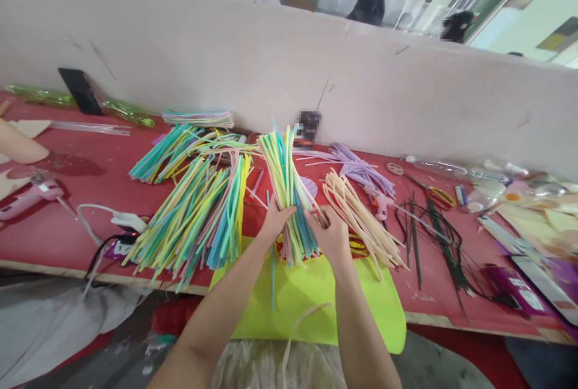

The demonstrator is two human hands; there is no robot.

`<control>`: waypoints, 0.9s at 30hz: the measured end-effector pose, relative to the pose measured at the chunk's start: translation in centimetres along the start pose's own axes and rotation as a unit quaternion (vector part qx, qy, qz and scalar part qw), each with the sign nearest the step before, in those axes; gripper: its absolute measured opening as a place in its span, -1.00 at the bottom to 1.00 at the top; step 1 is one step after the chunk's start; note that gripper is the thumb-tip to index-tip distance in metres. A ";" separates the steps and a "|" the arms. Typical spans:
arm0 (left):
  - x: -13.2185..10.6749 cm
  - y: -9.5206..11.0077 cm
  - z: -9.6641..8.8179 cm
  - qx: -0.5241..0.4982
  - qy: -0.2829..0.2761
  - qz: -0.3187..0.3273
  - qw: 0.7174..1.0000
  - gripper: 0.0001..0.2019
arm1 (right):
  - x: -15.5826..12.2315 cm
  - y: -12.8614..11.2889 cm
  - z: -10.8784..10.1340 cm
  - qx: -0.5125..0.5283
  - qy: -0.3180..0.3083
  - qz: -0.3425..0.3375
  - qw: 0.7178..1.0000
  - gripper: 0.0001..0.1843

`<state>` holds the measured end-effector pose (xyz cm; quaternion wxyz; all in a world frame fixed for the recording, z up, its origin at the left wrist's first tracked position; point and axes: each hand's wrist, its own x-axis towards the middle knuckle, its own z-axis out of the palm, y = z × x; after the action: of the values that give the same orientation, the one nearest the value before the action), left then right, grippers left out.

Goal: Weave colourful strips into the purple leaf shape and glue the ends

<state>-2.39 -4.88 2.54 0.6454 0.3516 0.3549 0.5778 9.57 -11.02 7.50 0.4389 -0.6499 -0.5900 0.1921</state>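
My left hand [273, 220] and my right hand [331, 233] both grip a bundle of thin pastel strips [288, 187], yellow, green and blue, held upright over a lime green sheet [311, 298] at the table's near edge. The strips fan out at the top. My right hand's fingers pinch into the right side of the bundle. A cream pile of strips [361, 217] lies just right of my right hand. A large mixed pile of strips [198, 211] lies to the left of my left hand.
On the red table [58, 220] lie a pink glue gun [27, 199], a white plug and cable [124, 220], purple strips [361, 169], dark green wires [433, 238], scissors [436, 193] and a black phone [80, 91] against the white partition [271, 64]. Another person's arm [18, 145] enters at far left.
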 end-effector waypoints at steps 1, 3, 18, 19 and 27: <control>0.1 -0.1 0.0 0.002 0.001 0.000 1.000 -0.46 | 0.0 -0.1 0.0 -0.016 0.006 -0.011 1.000 -0.75; 0.1 -0.1 -0.1 0.003 0.001 -0.004 1.000 -0.46 | 0.0 -0.1 0.1 -0.045 0.035 -0.037 0.998 -0.78; 0.1 -0.2 -0.1 0.023 0.008 -0.011 1.000 -0.46 | 0.5 1.1 -0.2 -0.035 0.012 -0.095 0.995 -0.81; 0.1 -0.2 -0.1 0.024 0.008 -0.010 1.000 -0.46 | 0.5 1.0 -0.2 -0.032 0.013 -0.098 0.995 -0.81; 0.1 -0.1 0.0 0.033 0.009 -0.005 0.999 -0.47 | 0.3 0.0 0.0 -0.069 0.019 -0.086 0.994 -0.81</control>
<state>-2.32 -4.82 2.49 0.6335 0.3651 0.3814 0.5656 9.67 -10.77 7.59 0.4195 -0.6288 -0.6471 0.1000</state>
